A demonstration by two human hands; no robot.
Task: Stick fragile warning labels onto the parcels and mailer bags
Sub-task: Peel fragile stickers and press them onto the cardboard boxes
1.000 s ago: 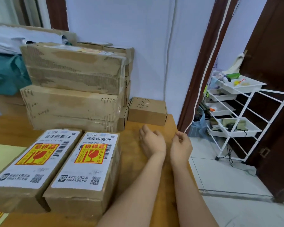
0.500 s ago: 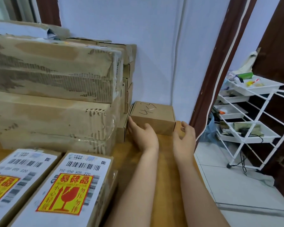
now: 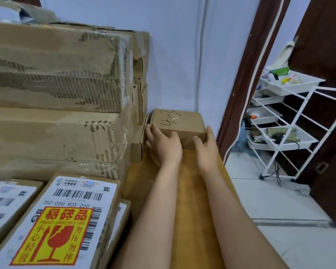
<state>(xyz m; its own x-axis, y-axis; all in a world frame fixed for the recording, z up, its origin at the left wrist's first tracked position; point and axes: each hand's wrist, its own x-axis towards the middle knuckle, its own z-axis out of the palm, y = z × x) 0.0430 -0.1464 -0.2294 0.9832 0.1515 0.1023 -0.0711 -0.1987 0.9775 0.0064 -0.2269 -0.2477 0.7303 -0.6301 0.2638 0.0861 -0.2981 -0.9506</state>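
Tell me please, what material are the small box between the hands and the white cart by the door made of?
Small box: plain brown cardboard, matte, with folded edges and handwriting in pen on its lid. Left hand and right hand hold its two sides. White cart: thin white rods, probably painted metal, with smooth white trays, likely plastic; the look leaves this open.

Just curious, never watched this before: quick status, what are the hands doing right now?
Left hand and right hand grip the small box from both sides. No fragile label on it yet. Tall carton stack close on its left.
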